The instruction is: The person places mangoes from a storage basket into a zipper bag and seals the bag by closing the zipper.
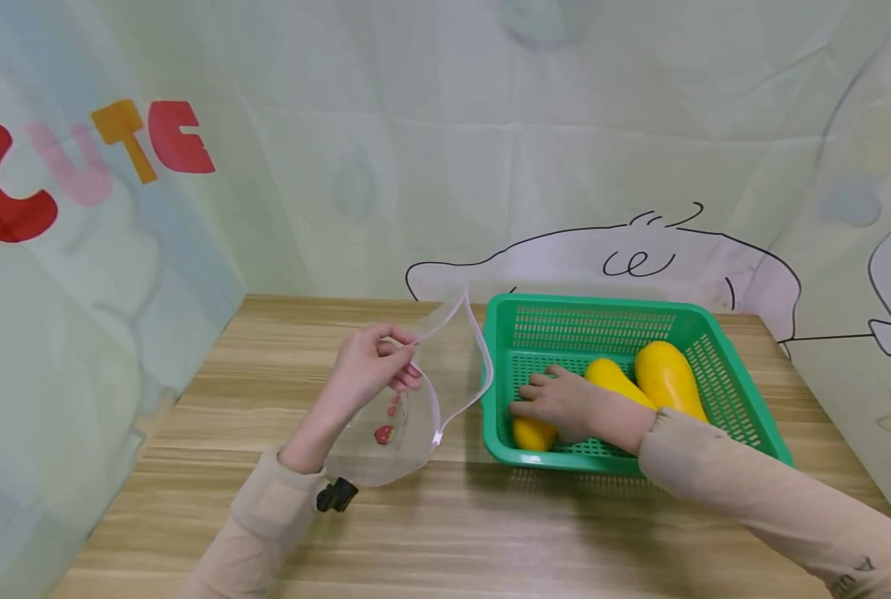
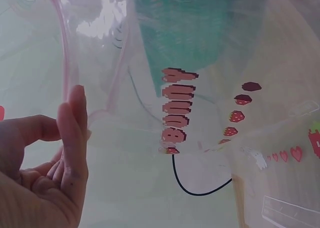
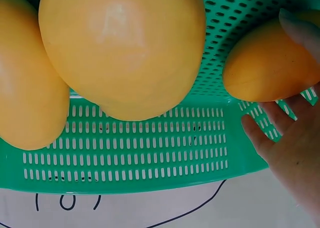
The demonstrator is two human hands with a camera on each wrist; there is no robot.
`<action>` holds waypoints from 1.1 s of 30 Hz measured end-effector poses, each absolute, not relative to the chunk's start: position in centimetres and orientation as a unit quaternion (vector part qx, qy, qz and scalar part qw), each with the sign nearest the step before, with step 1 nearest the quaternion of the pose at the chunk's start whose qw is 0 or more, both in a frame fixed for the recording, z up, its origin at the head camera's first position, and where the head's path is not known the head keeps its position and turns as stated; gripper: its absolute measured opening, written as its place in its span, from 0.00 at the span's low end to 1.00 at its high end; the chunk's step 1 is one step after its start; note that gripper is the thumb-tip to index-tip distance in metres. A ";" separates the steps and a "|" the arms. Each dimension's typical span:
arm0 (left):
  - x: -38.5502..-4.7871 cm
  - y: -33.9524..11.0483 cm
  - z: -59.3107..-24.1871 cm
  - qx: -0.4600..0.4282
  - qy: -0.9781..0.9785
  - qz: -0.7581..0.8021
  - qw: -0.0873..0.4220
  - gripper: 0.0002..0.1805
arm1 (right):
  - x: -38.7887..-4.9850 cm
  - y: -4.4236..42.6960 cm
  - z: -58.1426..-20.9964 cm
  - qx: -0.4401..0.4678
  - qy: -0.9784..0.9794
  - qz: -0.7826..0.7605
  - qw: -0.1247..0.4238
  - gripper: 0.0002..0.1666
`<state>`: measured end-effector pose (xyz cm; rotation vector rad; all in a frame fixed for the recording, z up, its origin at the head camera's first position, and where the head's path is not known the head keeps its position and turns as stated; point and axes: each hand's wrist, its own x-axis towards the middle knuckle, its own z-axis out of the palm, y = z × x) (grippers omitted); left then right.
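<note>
Pinching the clear bag (image 1: pixel 408 453) left of the green basket (image 1: pixel 565 460), my left hand (image 1: pixel 373 366) has a closed grip. My right hand (image 1: pixel 565 406) spreads over the near-left yellow squash (image 1: pixel 532 435) inside; its hold I can't tell.

The head camera looks forward and down from the near side, far enough back to take in the tabletop (image 1: pixel 415 541) and backdrop (image 1: pixel 415 166). The left wrist camera sits close beside the left grip (image 2: pixel 52 160), facing through the clear bag (image 2: pixel 207 120) towards the green basket (image 2: pixel 182 36) and backdrop. The right wrist camera looks at the yellow gourds (image 3: pixel 122 48) from very near, inverted, the basket's far wall low in its picture. It shares gourds and right grip (image 1: pixel 557 403) with the head view; the left wrist shares bag and left grip.
</note>
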<state>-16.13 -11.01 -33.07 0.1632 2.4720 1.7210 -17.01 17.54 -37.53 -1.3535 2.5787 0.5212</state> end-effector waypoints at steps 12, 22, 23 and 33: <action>-16.1 -11.0 -33.1 0.054 0.820 0.566 0.060 0.09 | -17.0 18.4 -37.5 -0.467 0.867 0.159 0.067 0.33; -16.2 -11.1 -33.2 0.056 0.816 0.573 0.058 0.09 | -17.1 18.6 -36.8 -0.471 0.870 0.142 0.032 0.34; -16.2 -11.1 -33.2 0.057 0.816 0.572 0.057 0.09 | -17.1 18.6 -36.7 -0.472 0.870 0.138 0.027 0.34; -16.2 -11.0 -33.3 0.059 0.815 0.574 0.058 0.10 | -17.2 18.8 -35.8 -0.493 0.861 0.118 -0.041 0.37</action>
